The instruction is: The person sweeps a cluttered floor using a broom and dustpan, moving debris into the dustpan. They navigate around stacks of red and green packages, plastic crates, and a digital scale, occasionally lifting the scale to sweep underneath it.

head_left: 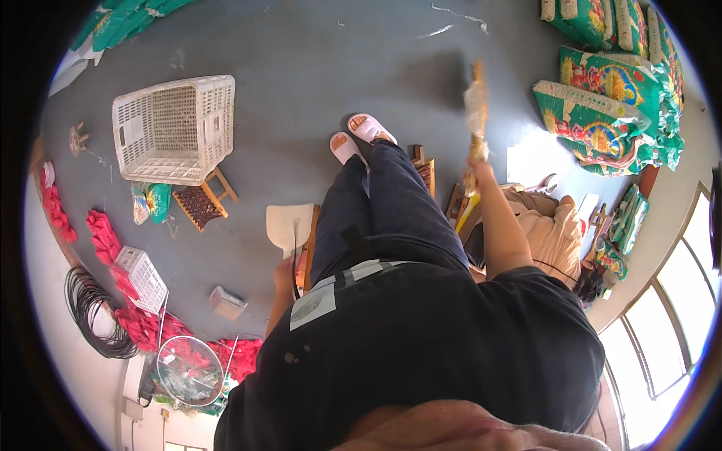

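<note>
My right hand (pixel 479 174) is closed around the lower end of a long, narrow tan broom-like thing (pixel 476 113), raised out ahead on the right. Pale wrapping covers part of it, and its far end is blurred. Beside my left thigh, my left hand (pixel 286 270) is closed at the narrow end of a cream scoop (pixel 289 225) shaped like a dustpan. A thin dark strap or cord runs down beside it. Part of the left hand's fingers is hidden.
A white plastic crate (pixel 173 131) lies on its side at the left, by a low woven stool (pixel 204 204). Green printed sacks (pixel 602 109) are piled at the far right. Close on my right a person in tan clothes (pixel 545 233) is bent over. Red bags (pixel 150 327) line the left wall.
</note>
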`<act>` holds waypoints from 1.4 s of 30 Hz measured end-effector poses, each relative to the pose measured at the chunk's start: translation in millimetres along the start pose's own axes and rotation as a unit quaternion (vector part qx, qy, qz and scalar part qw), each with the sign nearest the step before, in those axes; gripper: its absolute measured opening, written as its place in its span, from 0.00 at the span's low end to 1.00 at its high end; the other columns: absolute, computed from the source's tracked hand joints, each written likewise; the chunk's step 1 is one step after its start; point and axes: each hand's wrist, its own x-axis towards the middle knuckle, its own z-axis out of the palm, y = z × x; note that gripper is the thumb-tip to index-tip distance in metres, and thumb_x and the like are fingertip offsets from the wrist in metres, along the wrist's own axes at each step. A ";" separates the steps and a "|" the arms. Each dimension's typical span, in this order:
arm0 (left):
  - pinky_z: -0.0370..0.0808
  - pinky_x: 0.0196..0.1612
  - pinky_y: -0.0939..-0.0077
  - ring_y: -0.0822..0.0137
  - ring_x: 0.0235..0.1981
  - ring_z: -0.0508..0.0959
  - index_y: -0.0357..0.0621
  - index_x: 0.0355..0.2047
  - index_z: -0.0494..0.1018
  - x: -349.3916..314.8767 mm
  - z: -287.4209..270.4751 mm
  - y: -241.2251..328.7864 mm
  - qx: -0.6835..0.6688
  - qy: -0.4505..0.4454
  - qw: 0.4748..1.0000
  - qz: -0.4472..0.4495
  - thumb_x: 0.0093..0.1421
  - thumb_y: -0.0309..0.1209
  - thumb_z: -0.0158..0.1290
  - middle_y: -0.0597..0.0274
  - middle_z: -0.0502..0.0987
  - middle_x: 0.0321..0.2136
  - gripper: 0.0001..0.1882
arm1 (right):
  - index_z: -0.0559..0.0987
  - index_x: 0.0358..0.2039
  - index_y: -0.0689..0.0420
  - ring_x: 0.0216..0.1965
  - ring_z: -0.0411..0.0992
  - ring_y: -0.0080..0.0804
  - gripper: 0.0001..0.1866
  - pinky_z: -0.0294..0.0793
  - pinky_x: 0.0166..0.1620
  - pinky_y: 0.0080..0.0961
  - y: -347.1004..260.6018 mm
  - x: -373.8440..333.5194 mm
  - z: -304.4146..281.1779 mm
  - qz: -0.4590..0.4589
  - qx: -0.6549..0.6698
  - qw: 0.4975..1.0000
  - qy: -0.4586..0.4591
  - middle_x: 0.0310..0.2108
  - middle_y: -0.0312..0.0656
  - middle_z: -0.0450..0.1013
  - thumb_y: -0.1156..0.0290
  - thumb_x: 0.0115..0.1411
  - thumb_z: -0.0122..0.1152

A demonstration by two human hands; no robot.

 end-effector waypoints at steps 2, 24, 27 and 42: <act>0.65 0.22 0.82 0.77 0.19 0.68 0.41 0.32 0.73 13.8 -0.6 24.1 -0.022 -0.020 1.000 -0.006 0.54 0.35 0.44 0.68 0.69 0.15 0.13 | 0.63 0.31 0.55 0.12 0.64 0.32 0.15 0.65 0.14 0.24 -2.1 57.6 -25.7 0.067 0.127 0.989 -0.021 0.14 0.41 0.63 0.63 0.47 0.54; 0.63 0.19 0.86 0.79 0.15 0.65 0.39 0.34 0.72 3.6 41.7 115.5 -0.031 0.057 0.997 0.039 0.54 0.34 0.46 0.69 0.68 0.16 0.13 | 0.67 0.29 0.57 0.13 0.62 0.27 0.12 0.66 0.13 0.24 -150.4 35.9 73.4 -0.168 -0.074 0.980 -0.072 0.17 0.36 0.62 0.66 0.46 0.57; 0.63 0.18 0.86 0.80 0.14 0.65 0.40 0.34 0.72 13.9 68.4 56.7 -0.150 0.065 0.982 0.090 0.54 0.35 0.45 0.69 0.68 0.14 0.13 | 0.67 0.29 0.55 0.10 0.61 0.29 0.11 0.64 0.12 0.24 -232.3 105.2 75.2 -0.092 0.005 0.994 -0.053 0.15 0.38 0.62 0.70 0.43 0.56; 0.65 0.20 0.84 0.78 0.15 0.67 0.45 0.33 0.73 -48.8 143.2 -25.2 -0.296 0.178 0.937 0.047 0.54 0.36 0.46 0.66 0.69 0.14 0.12 | 0.65 0.36 0.66 0.22 0.68 0.36 0.21 0.69 0.18 0.32 20.9 -27.9 424.3 -0.380 -0.518 0.716 -0.273 0.23 0.47 0.66 0.75 0.39 0.55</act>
